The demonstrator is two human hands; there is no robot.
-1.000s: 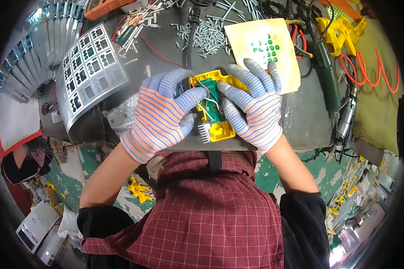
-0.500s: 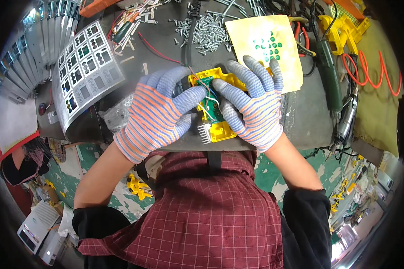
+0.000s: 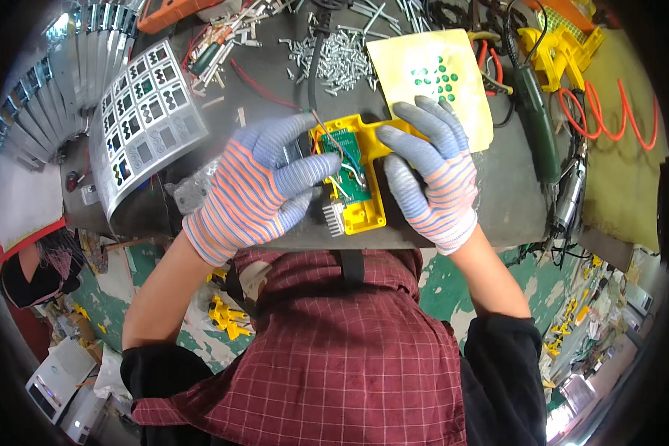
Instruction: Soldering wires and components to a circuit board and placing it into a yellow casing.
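- Drawing off: your right hand (image 3: 438, 175), now further right than half a second ago; its thumb and forefinger have come away from the board (image 3: 359, 192).
- Effect, as judged: more of the board's right side lies uncovered, and your left hand (image 3: 249, 189) alone attends to the wiring.
- Little changed: your left hand, thumb tip over the wires (image 3: 351, 172) at the board's left edge.
- Left grip: thumb and forefinger apart, a dark glossy part (image 3: 296, 151) showing between them; whether it or any wire is pinched, you cannot tell from here.
- Right grip: loose, holding nothing visible; forefinger tip over the housing's sideways arm, contact uncertain; thumb just beside the housing's right edge, apart from it.
- Housing (image 3: 366, 218): yellow, lying on the desk (image 3: 498, 215) between your two hands, hollow side up, board seated inside.
- Heat sink (image 3: 334, 221): pale, finned, at the housing's lower left corner, just beside your left thumb's base, no finger on it.
- Red lead (image 3: 256, 83): running from the upper left of the desk toward your left forefinger.
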